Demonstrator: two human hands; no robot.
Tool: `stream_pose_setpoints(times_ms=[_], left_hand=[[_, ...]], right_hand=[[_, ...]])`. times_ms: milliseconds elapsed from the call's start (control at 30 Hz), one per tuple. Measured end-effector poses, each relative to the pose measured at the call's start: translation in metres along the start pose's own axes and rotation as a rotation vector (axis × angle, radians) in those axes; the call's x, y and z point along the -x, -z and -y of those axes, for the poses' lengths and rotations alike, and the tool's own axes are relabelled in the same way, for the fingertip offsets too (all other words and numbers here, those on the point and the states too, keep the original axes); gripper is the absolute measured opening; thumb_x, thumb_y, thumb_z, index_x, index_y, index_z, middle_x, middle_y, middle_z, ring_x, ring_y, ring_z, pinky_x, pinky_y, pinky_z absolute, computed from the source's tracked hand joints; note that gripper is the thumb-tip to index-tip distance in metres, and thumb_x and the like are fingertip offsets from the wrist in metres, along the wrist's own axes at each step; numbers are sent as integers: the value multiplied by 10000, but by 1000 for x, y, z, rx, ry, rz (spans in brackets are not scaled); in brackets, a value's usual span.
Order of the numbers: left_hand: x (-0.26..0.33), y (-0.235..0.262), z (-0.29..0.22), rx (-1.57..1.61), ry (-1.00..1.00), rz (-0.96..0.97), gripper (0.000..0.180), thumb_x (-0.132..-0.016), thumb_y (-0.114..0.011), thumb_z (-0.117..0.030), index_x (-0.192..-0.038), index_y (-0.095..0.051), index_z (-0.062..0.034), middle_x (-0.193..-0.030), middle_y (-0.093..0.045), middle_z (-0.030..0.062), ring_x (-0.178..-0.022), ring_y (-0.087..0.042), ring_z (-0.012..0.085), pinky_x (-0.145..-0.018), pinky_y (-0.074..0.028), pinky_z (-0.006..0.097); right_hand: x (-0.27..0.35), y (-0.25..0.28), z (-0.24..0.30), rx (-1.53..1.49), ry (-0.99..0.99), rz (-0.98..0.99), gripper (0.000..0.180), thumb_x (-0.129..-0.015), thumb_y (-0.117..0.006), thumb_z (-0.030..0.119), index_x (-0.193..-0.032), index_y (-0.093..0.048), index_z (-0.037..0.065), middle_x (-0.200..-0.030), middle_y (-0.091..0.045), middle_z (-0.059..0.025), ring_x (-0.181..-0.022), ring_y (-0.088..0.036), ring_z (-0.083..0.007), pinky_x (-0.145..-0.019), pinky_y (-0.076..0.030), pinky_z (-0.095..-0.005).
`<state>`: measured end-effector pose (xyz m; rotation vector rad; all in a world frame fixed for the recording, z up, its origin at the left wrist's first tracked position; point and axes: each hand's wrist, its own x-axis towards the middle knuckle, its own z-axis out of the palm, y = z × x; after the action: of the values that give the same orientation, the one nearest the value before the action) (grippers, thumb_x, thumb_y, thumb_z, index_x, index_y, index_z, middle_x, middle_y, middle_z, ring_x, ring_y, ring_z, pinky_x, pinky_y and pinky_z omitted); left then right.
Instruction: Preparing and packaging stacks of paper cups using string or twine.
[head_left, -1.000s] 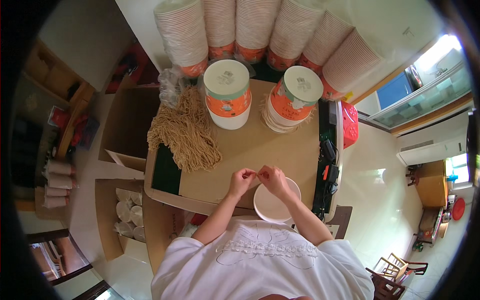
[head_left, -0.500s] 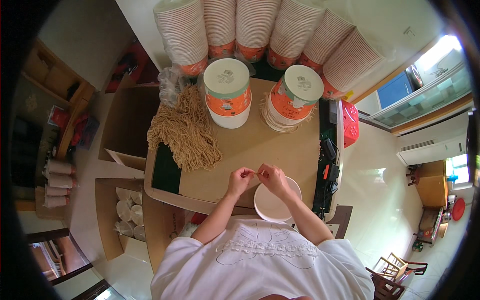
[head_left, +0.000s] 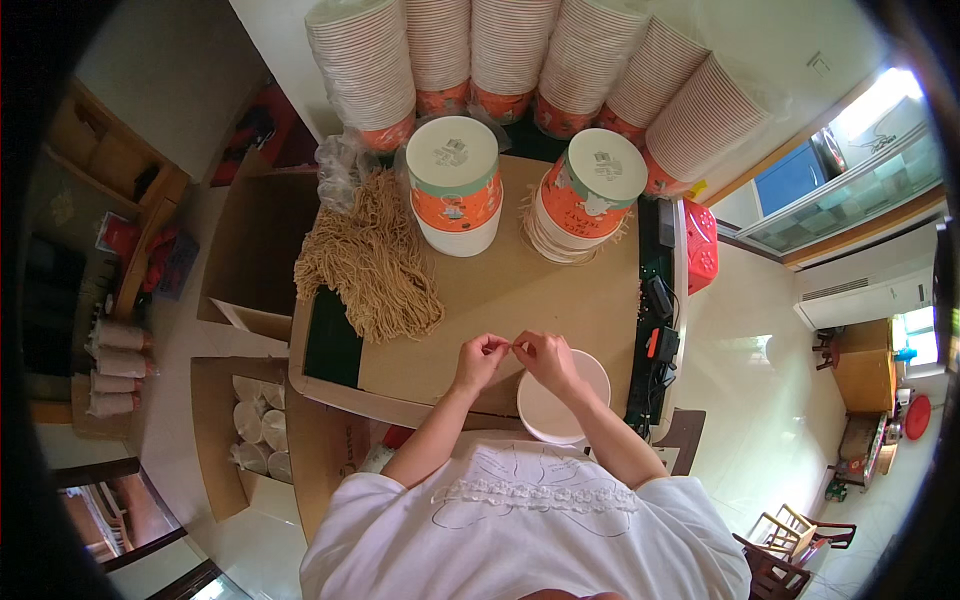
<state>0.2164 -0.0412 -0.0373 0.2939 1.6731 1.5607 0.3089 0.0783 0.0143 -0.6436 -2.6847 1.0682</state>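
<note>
My left hand (head_left: 483, 360) and my right hand (head_left: 545, 358) meet above the near part of the table, fingers pinched together. Whatever lies between the fingertips is too small to make out. Under my right wrist stands a white paper bucket (head_left: 562, 418), its mouth facing up, partly covered by my forearm. Beyond my left hand a heap of tan paper cords (head_left: 375, 265) spreads over the table. Two orange and green paper buckets, one on the left (head_left: 455, 200) and one on the right (head_left: 590, 195), stand bottom up; looped cords (head_left: 545, 232) lie around the right one.
Tall stacks of nested paper buckets (head_left: 515, 60) line the table's far side. Cardboard (head_left: 500, 290) covers the tabletop. Black devices with cables (head_left: 660, 345) run along the right edge, a red basket (head_left: 701, 245) beside it. An open carton (head_left: 262, 430) of wrapped white stacks stands at left.
The white bucket under my right wrist has shifted slightly to the right. My right hand has dipped a little; both hands stay pinched together.
</note>
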Motion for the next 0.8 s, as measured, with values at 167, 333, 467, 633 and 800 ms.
stream_pose_setpoints(times_ms=[167,333,467,633,800], left_hand=[[0,0,-2,-18,-5,-6,68,-793,-601,-98,-790,-627,-35,-652,-594,2,-555,-505,53,-479,-400,201],[0,0,-4,0,3,6,71,-797,-596,-101,-792,-623,-35,-657,-593,-1,-551,-499,51,-478,-396,200],[-1,0,-5,-2,2,3,67,-800,-593,-96,-792,-620,-35,-659,-593,-2,-550,-498,49,-480,-395,196],[-1,1,-6,-2,13,17,66,-797,-609,-103,-806,-627,-40,-661,-592,-3,-550,-495,47,-480,-394,193],[2,1,-13,-65,-6,25,74,-794,-625,-111,-819,-635,-42,-653,-584,-14,-545,-481,41,-478,-382,189]], right_hand=[[1,-2,2,38,-29,0,110,-732,-611,170,-784,-637,76,-653,-611,-123,-570,-594,-263,-575,-471,-353],[0,-1,6,68,-24,-16,113,-732,-618,185,-788,-640,90,-618,-596,-110,-572,-584,-248,-620,-446,-358],[0,-2,6,46,-32,-28,108,-736,-615,186,-790,-640,95,-608,-587,-94,-577,-572,-240,-648,-429,-352],[0,-5,3,49,-26,-35,102,-739,-613,180,-789,-640,96,-611,-587,-87,-583,-568,-235,-660,-425,-347],[0,-7,-1,37,8,-62,96,-734,-609,165,-783,-637,87,-620,-593,-74,-610,-571,-232,-661,-423,-348]])
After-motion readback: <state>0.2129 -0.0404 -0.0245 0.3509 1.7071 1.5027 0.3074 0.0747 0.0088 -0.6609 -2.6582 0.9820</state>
